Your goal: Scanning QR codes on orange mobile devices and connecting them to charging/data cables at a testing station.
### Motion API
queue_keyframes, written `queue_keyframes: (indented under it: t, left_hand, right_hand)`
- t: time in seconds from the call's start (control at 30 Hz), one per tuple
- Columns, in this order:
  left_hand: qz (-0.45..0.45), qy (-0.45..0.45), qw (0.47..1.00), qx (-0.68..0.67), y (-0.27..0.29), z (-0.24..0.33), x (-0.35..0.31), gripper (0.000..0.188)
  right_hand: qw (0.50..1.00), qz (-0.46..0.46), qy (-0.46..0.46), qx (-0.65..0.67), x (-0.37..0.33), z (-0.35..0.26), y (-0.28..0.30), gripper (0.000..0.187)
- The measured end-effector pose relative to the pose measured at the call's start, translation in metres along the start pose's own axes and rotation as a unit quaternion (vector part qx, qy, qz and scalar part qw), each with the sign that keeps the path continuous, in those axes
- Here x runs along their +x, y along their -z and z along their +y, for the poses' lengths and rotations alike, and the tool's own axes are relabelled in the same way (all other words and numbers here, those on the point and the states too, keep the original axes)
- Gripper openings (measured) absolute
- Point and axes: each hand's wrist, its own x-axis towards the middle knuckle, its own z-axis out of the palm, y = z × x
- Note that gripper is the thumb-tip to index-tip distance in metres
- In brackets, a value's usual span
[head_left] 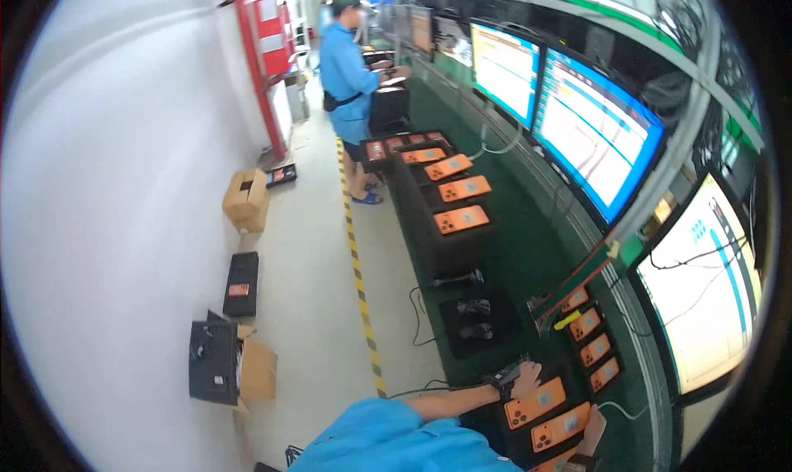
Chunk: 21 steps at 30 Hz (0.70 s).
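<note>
My left hand (525,380), with a black device strapped at its wrist, is just beyond an orange phone (535,403) with a round-cornered back and camera lenses. Its fingers look slightly apart, with nothing seen in them. At the right edge of a second orange phone (561,427), my right hand (594,431) is closed on that edge; part of its grip is hidden. Both phones lie back up over a dark tray, side by side. Part of another orange phone shows below them at the lower edge.
Several orange phones (594,350) stand in a row to the right, beside a tilted monitor (701,282). Farther along the green bench (528,249), a black box (425,224) bears more phones. A person in blue (345,68) stands at the bench. Cardboard boxes (246,200) line the wall.
</note>
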Motion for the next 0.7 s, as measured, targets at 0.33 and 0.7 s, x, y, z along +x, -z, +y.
queue_keyframes:
  t: [0.33,0.7]
  left_hand:
    - [-0.103,0.05,0.993,-0.026,0.005,0.002,-0.005,0.04]
    - [-0.004,-0.016,0.999,0.03,0.021,0.011,-0.014,0.034]
  right_hand:
    - [0.992,0.121,0.012,-0.039,-0.007,-0.018,-0.011,0.04]
    - [0.982,0.11,0.139,0.067,0.006,-0.043,-0.012,0.032]
